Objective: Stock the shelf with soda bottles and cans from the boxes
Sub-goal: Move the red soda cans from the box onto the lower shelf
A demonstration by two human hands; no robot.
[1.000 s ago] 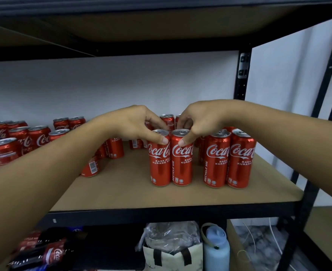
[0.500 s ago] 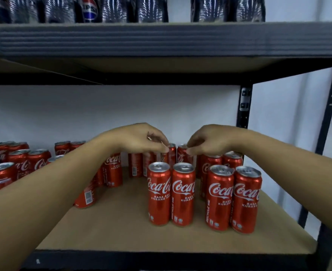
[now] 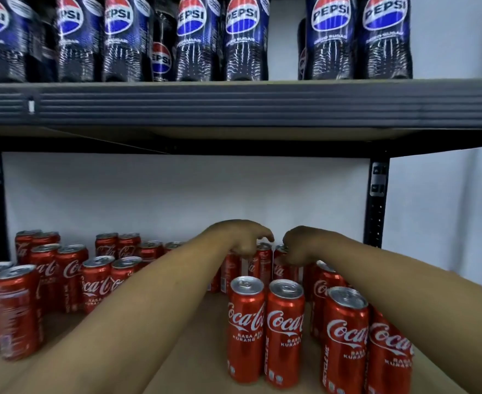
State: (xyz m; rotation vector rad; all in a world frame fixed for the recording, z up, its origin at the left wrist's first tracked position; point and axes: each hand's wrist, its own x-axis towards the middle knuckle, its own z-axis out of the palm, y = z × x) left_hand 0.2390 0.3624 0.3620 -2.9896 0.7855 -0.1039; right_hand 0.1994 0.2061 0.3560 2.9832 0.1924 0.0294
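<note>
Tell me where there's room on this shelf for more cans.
Bare board lies between the left can cluster and the front pair of cans. Back right is crowded, where the left hand and right hand reach.

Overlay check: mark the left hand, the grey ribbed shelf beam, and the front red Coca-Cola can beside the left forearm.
Left hand (image 3: 241, 237): head view, back of hand.
Grey ribbed shelf beam (image 3: 234, 105): head view, front face.
Front red Coca-Cola can (image 3: 245, 318): head view, logo.
</note>
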